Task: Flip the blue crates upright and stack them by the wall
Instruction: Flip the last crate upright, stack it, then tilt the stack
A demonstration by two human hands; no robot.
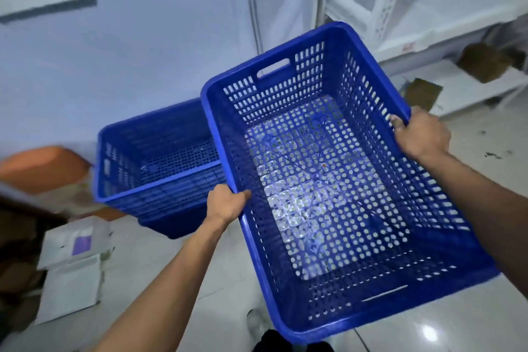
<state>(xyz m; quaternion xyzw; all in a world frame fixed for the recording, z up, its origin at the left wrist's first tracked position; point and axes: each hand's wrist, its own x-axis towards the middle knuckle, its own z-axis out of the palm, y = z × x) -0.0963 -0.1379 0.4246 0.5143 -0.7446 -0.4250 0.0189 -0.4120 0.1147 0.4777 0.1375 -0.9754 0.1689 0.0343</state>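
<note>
I hold a large blue perforated crate (328,168) upright in the air, its open top facing me. My left hand (227,203) grips its left long rim, thumb inside the wall. My right hand (420,134) grips the right long rim, fingers curled over the edge. To the left and lower, a stack of blue crates (151,163) stands upright on the floor against the pale wall (143,51); the held crate overlaps its right side.
White shelving (400,8) stands at the right with brown cardboard pieces (483,66) on its low shelf. An orange object (43,168) sits left of the stack, white boxes (71,271) on the glossy floor below it.
</note>
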